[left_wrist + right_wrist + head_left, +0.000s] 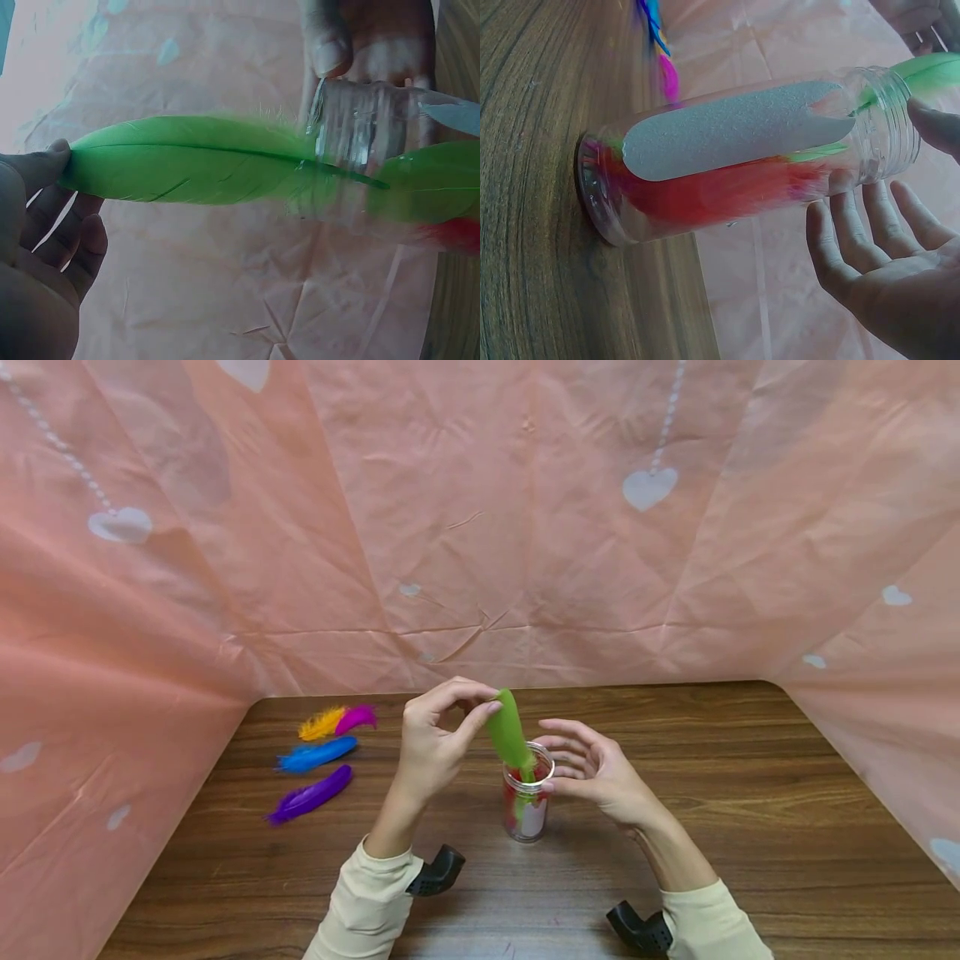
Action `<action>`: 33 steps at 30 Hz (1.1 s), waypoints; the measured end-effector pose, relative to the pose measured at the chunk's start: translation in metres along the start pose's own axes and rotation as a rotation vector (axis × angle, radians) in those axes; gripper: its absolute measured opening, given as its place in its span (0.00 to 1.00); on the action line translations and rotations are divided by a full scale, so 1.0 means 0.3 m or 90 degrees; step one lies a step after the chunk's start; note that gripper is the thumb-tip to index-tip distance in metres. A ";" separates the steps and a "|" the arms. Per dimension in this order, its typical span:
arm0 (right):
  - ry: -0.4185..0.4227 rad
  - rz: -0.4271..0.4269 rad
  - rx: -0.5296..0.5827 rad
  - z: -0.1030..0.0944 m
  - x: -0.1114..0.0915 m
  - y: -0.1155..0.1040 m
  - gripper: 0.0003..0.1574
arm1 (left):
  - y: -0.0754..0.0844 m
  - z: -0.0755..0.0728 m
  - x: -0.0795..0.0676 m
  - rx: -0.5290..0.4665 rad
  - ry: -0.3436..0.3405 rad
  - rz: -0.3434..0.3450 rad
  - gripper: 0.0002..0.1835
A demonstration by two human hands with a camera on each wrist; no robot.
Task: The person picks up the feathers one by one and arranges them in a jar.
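- My head feed is mostly pink backdrop, creased and printed with pale hearts.
- Below it I see the wood-grain table, darker streaks running across its top.
- The right hand cups the jar's neck loosely, thumb at the rim, fingers curved around the far side.
- The left hand is narrow: I see its thumb and finger pinching the green feather by its broad tip.
- Between the 2 hands, the clear screw-neck jar stands upright on the table.
- I make out 2 black wrist mounts, 1 at each cream sleeve.
- The green feather slants quill-down into the jar's mouth; more green shows inside, and I cannot tell whether that is a 2nd feather.
- Through the jar wall I see red plumage, behind a pale grey label.
- On the table's left side lie 4 loose feathers: purple feather nearest the person, then blue feather, with orange feather and magenta feather touching beyond.
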State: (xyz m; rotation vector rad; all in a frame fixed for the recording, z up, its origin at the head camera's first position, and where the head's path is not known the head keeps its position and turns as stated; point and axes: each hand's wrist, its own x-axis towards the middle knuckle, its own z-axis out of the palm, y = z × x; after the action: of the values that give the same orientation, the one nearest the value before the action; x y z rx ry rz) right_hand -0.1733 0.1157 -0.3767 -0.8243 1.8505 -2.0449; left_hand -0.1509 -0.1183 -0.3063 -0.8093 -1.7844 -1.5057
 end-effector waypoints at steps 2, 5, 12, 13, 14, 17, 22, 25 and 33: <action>0.002 0.001 0.000 0.001 0.000 0.000 0.43 | -0.004 0.006 -0.003 0.000 -0.009 -0.004 0.06; 0.000 -0.003 0.003 0.001 0.000 0.000 0.43 | -0.011 0.017 -0.011 0.006 -0.030 -0.012 0.06; 0.000 -0.005 0.000 0.002 0.001 0.001 0.45 | -0.027 0.036 -0.033 0.041 -0.063 -0.032 0.04; 0.001 -0.004 -0.001 0.002 0.001 0.001 0.45 | -0.028 0.037 -0.034 0.045 -0.064 -0.032 0.04; 0.002 -0.003 -0.003 0.002 0.001 0.001 0.45 | -0.029 0.038 -0.035 0.050 -0.065 -0.031 0.04; 0.004 -0.002 -0.007 0.002 0.000 0.000 0.45 | -0.030 0.039 -0.036 0.065 -0.069 -0.027 0.03; 0.001 -0.002 -0.010 0.000 -0.002 0.001 0.44 | -0.040 0.034 -0.040 0.086 -0.084 -0.025 0.03; -0.002 -0.004 -0.009 -0.002 -0.001 0.002 0.44 | -0.043 0.029 -0.039 0.089 -0.088 -0.019 0.03; 0.000 0.000 -0.009 0.000 0.000 0.001 0.44 | -0.049 0.025 -0.034 0.100 -0.125 -0.025 0.04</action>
State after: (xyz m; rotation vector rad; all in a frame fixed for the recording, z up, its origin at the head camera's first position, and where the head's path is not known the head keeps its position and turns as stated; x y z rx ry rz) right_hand -0.1734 0.1155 -0.3770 -0.8275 1.8676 -2.0332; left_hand -0.1574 -0.1134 -0.3238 -0.8718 -2.0444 -1.3274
